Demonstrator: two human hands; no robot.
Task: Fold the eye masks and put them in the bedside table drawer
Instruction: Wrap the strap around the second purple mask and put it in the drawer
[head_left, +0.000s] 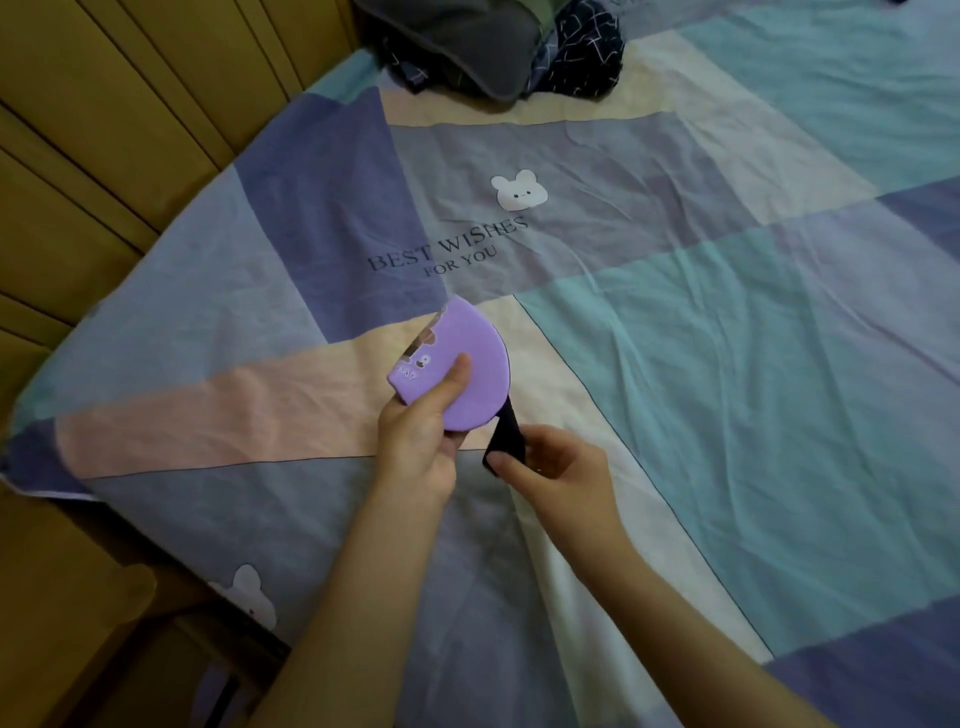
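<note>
Closest in, the right hand (545, 462) pinches the dark strap (506, 431) that trails from the purple eye mask (470, 364), drawing it down and away, likely to keep the band taut and out of the fold. Just beside it, the left hand (421, 431) grips the mask from below, thumb (457, 371) pressed flat on the printed face so the two halves stay doubled over; the mask reads as a half-round, so the fold looks done or nearly so. It is held up off the patchwork bedsheet (701, 364), not resting on it, which leaves the strap free to be wrapped or tucked. My guess is that tidying the strap comes next, then the trip to the drawer, and no drawer can be made out from here. Farther out on the sheet sit a white bear print (519, 191) and the words "BEST WISHES FOR YOU". At the far edge lies a heap of dark clothing (493, 47), well apart from the hands. Left of the bed runs a ribbed tan panel (104, 104).
</note>
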